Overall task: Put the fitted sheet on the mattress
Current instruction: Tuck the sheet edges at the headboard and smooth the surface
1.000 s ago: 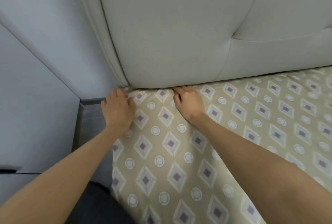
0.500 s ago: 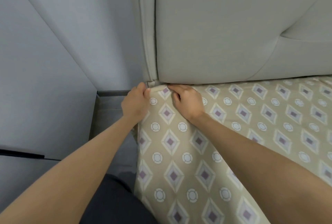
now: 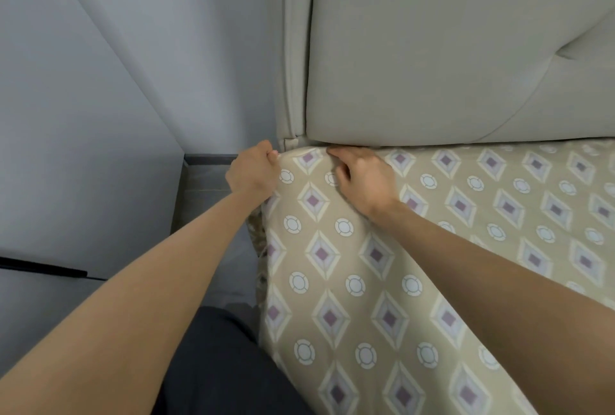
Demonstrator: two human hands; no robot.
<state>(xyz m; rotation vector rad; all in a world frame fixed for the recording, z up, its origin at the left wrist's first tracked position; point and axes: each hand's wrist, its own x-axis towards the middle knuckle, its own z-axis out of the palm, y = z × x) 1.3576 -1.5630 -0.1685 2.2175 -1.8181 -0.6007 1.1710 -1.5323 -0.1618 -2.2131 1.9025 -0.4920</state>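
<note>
Two hands at the head-end corner. Left hand (image 3: 253,172) grips the corner edge of the sheet (image 3: 366,281), fingers curled round the cloth, just beside the end of the headboard (image 3: 432,48). Right hand (image 3: 363,179) lies on top, fingers bent, tips at the crack where sheet meets headboard. I cannot tell whether they pinch cloth or only press it. The sheet lies fairly smooth over the top of the mattress, which it hides here. Its side hem hangs bunched below my left wrist, not yet drawn under.

Judgement: the step in hand is seating this corner.
- Left pulls down and outward, so the corner seam lands on the mattress corner and not up on top.
- Right feeds slack into the crack, then slides along the headboard to flatten.
- Right pins the top while left hooks the elastic under, or the corner may spring back.
- The space to the wall (image 3: 133,48) looks narrow, so I work from the wrist.
- Check that the pattern rows run square to the headboard.
</note>
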